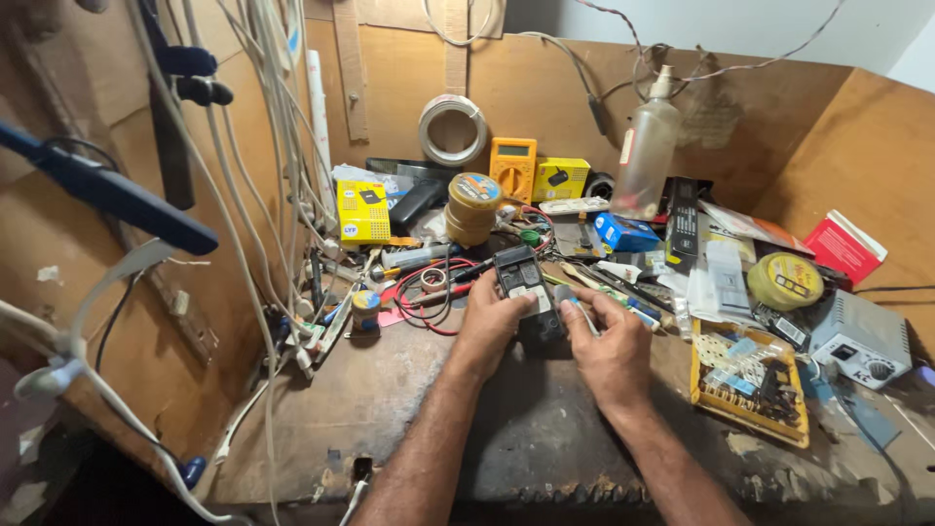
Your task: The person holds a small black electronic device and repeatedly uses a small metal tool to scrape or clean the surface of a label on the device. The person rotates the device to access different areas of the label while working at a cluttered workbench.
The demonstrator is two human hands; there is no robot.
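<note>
Cluttered scuffed wooden workbench (390, 409) | small black rectangular handset (526, 292) at frame centre, gripped along its side by left hand (492, 326) | right hand (609, 346) pinching thin pale tool (582, 314) | likely light, rigid, fragile; best held by edges.

Yellows and blacks on a dark, stained counter (409, 409)

In my left hand (492, 326) and right hand (609, 351) the phone (526, 287) was black with a pale grey patch; behind it sat an orange-yellow multimeter (512, 168), a yellow box (362, 211) with black print, a second yellow box (561, 179), a blue box (625, 233), a red box (843, 247) edged white, a yellow round tin (785, 281), a yellow parts tray (750, 382), red and black wires (429, 292), a white-grey wire coil (453, 129), and brown board walls (857, 146).
</note>
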